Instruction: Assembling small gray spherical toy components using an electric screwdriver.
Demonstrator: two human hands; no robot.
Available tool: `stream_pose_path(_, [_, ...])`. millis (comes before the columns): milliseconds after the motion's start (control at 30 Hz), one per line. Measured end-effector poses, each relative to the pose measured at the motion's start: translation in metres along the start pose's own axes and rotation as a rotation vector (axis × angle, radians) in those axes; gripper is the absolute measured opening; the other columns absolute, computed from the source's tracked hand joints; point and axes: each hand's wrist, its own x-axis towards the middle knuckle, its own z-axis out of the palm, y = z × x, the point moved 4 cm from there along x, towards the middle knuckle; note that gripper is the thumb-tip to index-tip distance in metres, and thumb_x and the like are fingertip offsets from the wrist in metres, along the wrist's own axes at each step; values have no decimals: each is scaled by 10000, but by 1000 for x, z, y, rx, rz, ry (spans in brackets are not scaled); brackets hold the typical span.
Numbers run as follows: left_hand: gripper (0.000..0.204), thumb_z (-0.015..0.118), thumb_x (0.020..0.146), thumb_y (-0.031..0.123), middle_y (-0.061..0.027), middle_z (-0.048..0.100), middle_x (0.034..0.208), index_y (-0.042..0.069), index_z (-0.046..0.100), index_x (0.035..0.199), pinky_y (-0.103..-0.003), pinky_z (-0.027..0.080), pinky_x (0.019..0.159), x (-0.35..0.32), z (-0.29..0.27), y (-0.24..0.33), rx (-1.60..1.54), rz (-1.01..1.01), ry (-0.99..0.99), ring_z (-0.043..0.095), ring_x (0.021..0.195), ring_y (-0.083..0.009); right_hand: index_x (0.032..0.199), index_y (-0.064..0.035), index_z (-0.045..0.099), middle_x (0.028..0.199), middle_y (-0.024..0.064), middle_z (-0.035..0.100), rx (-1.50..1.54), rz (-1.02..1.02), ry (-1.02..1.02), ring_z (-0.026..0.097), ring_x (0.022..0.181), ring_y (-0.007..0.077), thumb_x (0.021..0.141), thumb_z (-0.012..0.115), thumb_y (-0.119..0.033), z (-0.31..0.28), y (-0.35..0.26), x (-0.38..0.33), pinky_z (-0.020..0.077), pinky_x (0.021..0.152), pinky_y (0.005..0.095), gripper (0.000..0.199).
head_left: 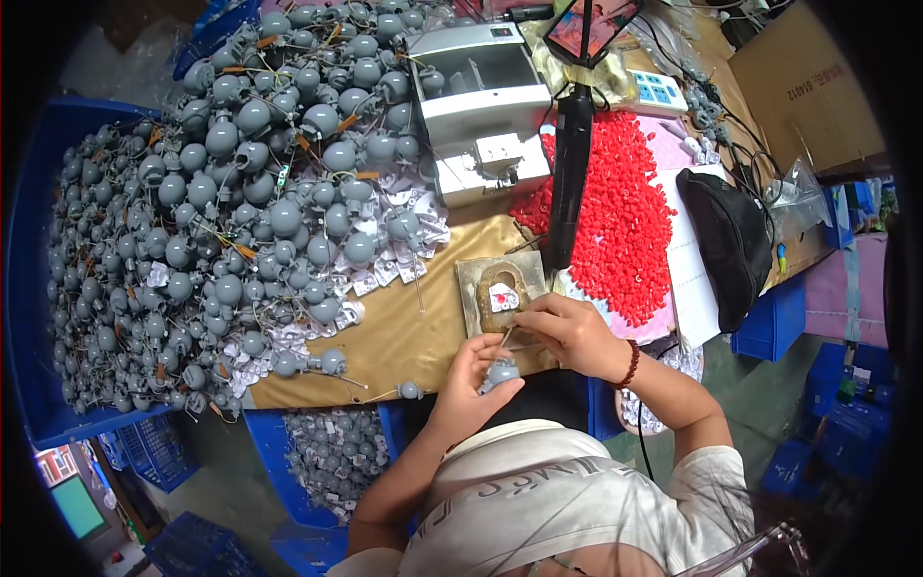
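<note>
Grey bulb part (502,371) mostly covered by left hand (468,392); its lower end was hidden. Whatever right hand (569,333) pinched was too small to tell. Phone (592,23) cut off by top edge. Small pieces in the grey pile (231,212) blurred together

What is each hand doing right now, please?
Left hand: closed around a grey bulb-shaped part.
Right hand: fingers pinched at the top of that part; what they hold cannot be told.
</note>
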Motion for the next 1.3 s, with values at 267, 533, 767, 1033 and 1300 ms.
stream_pose_path(267, [339, 727, 787, -31, -161, 547, 1195, 64, 669, 1107, -469, 437, 960, 16, 6, 29, 1057, 448, 306, 486, 1118, -384, 1114, -81, 697, 967, 75, 616, -298, -180, 13, 661, 807, 249, 793, 680, -127, 14, 13, 23, 551, 628, 353, 325])
stream_pose_path(533, [253, 760, 801, 44, -161, 544, 1169, 54, 674, 1039, -466, 442, 959, 19, 12, 35, 1099, 480, 230, 489, 1123, -386, 1088, -55, 675, 923, 77, 575, -326, -227, -94, 634, 826, 251, 791, 661, -171, 12, 7, 31, 551, 682, 359, 319])
stream_pose_path(767, [377, 686, 824, 63, -128, 559, 1205, 83, 638, 1198, -467, 431, 978, 29, -4, 40, 1327, 422, 185, 506, 1182, -334, 1102, -32, 671, 980, 86, 579, -397, -283, -197, 634, 846, 245, 811, 632, -171, 7, 10, 34, 560, 696, 358, 325])
stream_pose_path(1033, [528, 613, 849, 113, -163, 547, 1420, 9, 569, 1365, -481, 405, 1018, 40, 13, 12, 1618, 558, 266, 526, 1265, -280, 1240, -73, 660, 1083, 122, 587, -197, -7, -273, 653, 886, 292, 858, 678, -101, -12, 15, 18, 578, 721, 380, 384])
stream_pose_path(1300, [397, 625, 872, 111, -106, 621, 1300, 55, 659, 1264, -429, 450, 946, 45, 5, 17, 1527, 613, 297, 580, 1170, -254, 1222, -6, 632, 1139, 91, 609, 450, 300, 50, 661, 984, 165, 869, 685, 60, -24, 43, 14, 571, 861, 284, 364])
